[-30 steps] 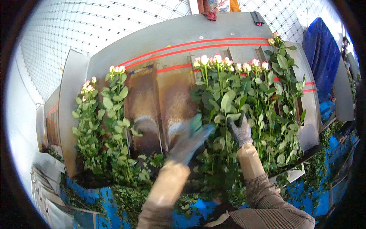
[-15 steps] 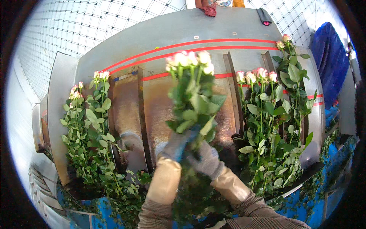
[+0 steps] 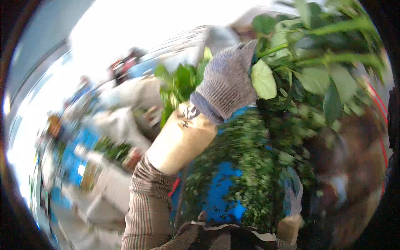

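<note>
My left hand (image 3: 227, 81), in a grey knit glove with a tan cuff, is closed around a bunch of leafy rose stems (image 3: 287, 52), raised at the upper middle. Stems and broad green leaves spread from it toward the upper right; no blooms show. More leaves (image 3: 180, 83) stick out behind the wrist. Low on the right, my right hand (image 3: 293, 191), in a grey and blue glove, is apart from the bunch. Its fingers look spread, with nothing visible in them, though it is somewhat blurred.
Below my hands, many cut leaves (image 3: 250, 166) lie over a blue surface (image 3: 223, 183). A brown-stained metal bench (image 3: 354, 154) with a red line is at the right. Pale, cloth-like shapes (image 3: 121, 125) and other blurred things fill the left side.
The view has swung left, away from the bench front. Both hands were at the rose bunch; now the left alone holds it, and the right has let go and dropped lower.
</note>
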A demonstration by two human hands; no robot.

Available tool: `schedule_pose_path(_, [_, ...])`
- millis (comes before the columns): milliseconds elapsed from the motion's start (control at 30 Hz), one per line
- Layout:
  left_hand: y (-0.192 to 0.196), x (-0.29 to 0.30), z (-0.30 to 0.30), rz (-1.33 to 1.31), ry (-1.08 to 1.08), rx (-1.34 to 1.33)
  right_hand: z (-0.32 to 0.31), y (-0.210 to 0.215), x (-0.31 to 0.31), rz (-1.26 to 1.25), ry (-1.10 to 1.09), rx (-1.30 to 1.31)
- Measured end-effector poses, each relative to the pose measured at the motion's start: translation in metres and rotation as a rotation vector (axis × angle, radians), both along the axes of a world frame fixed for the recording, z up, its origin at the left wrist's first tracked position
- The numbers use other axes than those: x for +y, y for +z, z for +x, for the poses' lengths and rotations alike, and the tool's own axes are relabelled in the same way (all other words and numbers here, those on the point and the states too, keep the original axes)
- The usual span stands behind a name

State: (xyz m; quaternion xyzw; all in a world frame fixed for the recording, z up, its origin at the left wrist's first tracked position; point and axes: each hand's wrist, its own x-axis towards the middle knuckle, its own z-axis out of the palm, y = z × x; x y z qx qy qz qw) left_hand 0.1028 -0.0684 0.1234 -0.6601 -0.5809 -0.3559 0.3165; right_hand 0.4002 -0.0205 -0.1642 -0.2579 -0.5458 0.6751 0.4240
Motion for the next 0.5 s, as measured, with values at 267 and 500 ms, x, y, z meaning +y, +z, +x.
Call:
schedule_pose_path(267, [-0.009, -0.389, -0.111, -0.389, 1.029, 0.530, -0.146, -0.120, -0.099, 0.298, 0.721, -0.581])
schedule_pose_path(500, [-0.084, -0.637, -0.176, -0.950, 1.071, 0.294, -0.245, -0.121, -0.134, 0.668, 0.849, -0.866])
